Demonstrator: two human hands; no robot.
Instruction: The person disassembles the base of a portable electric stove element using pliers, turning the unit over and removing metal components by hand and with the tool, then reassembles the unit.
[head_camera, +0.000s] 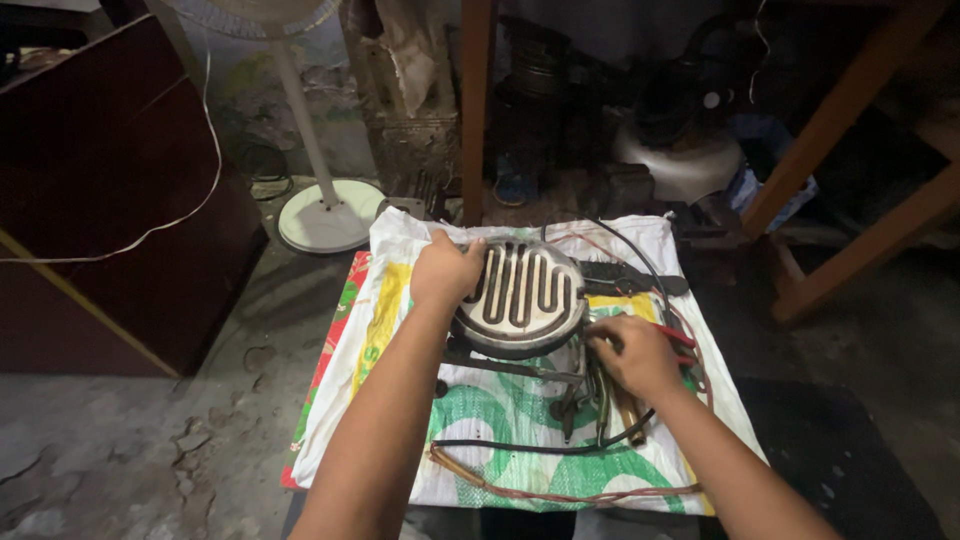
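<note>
A round electric hot plate (525, 297) with a zigzag heating coil lies on a printed woven sack (500, 420). My left hand (445, 270) grips its left rim, thumb on top. My right hand (632, 352) rests at its right lower edge, fingers closed around a thin tool or wire end; which one is hidden by the fingers. Red-handled pliers (678, 338) poke out beside that hand. Black and brown cables (540, 447) loop across the sack in front of the plate.
A white pedestal fan base (328, 215) stands behind left of the sack. A dark wooden cabinet (110, 200) fills the left. Wooden table legs (860, 190) rise at right, with a wooden post (476, 110) and clutter behind. The floor is cracked concrete.
</note>
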